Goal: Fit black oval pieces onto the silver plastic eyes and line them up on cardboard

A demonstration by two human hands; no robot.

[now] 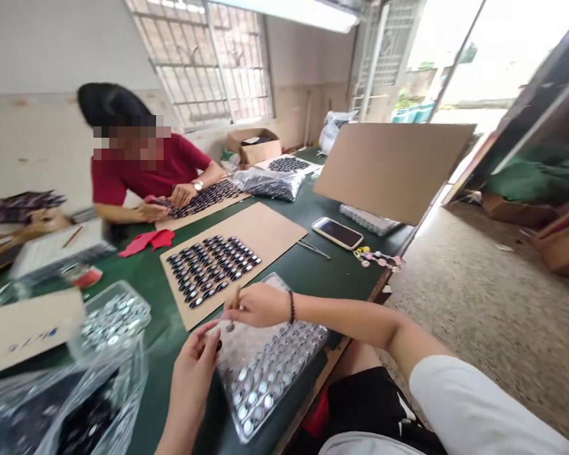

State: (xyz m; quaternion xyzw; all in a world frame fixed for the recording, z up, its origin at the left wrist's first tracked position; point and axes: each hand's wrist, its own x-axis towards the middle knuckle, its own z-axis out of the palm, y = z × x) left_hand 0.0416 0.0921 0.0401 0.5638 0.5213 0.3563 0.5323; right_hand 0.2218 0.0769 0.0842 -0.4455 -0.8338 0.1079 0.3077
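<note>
My left hand [196, 363] pinches a small black piece [219, 345] between thumb and fingertips; most of it is hidden. In my right hand [258, 304] is a thin tan stick-like tool [238, 296], with a small rounded object [231, 327] at its lower end. Both hands are close together over the far left part of a clear plastic tray [244, 431]. Rows of round silvery pieces [263, 386] fill the tray's nearer and right part. Just beyond lies a cardboard sheet [275, 227] bearing rows of shiny dark oval pieces [213, 268].
Left of my hands stand a clear tub of silvery pieces [114, 319] and plastic bags of dark pieces [90, 411]. Tweezers [315, 249], a phone [337, 233] and a beaded strap [377, 258] lie to the right. A co-worker [146, 164] sits across the green table [284, 253].
</note>
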